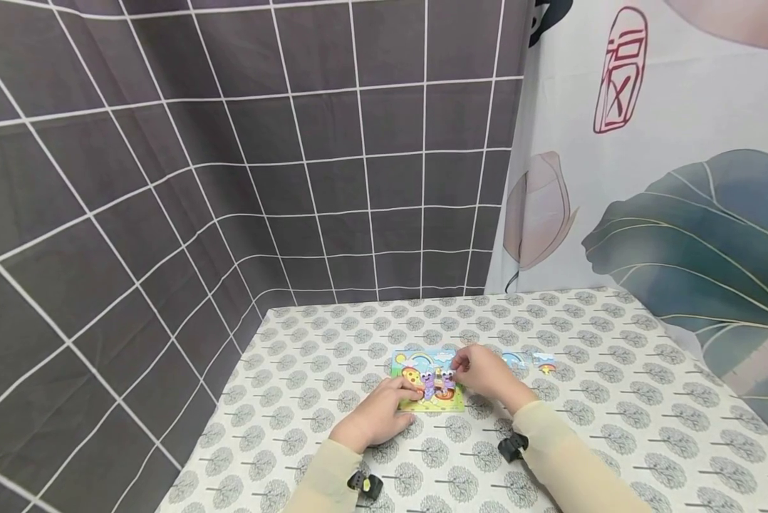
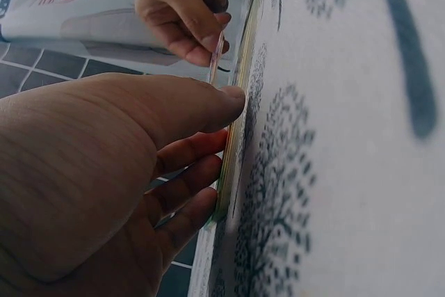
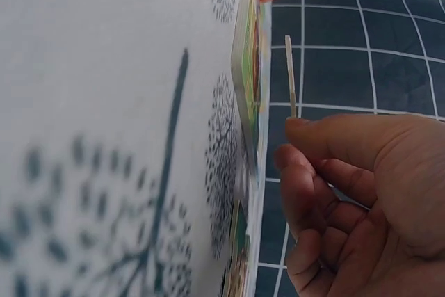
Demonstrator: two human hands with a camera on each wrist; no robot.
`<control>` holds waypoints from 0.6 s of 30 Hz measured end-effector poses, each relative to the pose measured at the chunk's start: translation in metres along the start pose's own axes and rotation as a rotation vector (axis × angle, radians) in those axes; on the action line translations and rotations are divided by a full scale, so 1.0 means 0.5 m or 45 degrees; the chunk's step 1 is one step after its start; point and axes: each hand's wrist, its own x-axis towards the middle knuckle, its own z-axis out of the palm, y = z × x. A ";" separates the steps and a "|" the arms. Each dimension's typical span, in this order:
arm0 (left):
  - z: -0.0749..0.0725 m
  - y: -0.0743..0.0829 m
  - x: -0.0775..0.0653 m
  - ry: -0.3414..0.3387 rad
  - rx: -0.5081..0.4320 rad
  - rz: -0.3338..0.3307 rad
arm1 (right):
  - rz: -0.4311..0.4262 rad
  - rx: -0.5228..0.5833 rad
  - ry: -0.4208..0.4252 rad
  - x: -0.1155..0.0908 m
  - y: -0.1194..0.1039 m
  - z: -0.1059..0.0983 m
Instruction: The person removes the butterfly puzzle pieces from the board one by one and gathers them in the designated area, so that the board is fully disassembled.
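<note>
Thumb and forefinger of the right hand (image 1: 486, 372) pinch a thin flat piece (image 3: 290, 74) by its edge; the gap between them is no wider than the piece. The right wrist view shows it edge-on, raised just off the picture board (image 1: 449, 407) on the surface (image 1: 333, 456). The left hand (image 1: 379, 412) lies with loosely spread fingers at the board's left side, touching it but gripping nothing that shows. Keeping that hand as a light brace seems wise; the piece probably wants lowering flat, its outline matched to the board before any pressing. Further right lies a loose cloud-printed piece (image 1: 543, 358). No brand or label can be read on the board; the red seal-like characters (image 1: 621, 71) on the white curtain (image 1: 570, 92) are too stylised to read surely.
</note>
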 end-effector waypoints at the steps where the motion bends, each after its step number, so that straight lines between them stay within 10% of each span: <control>1: 0.001 -0.001 0.000 0.000 -0.002 0.000 | 0.007 0.000 0.000 -0.002 0.001 -0.001; 18: 0.003 -0.001 -0.001 0.009 -0.001 0.006 | -0.034 -0.097 0.058 -0.044 0.046 -0.047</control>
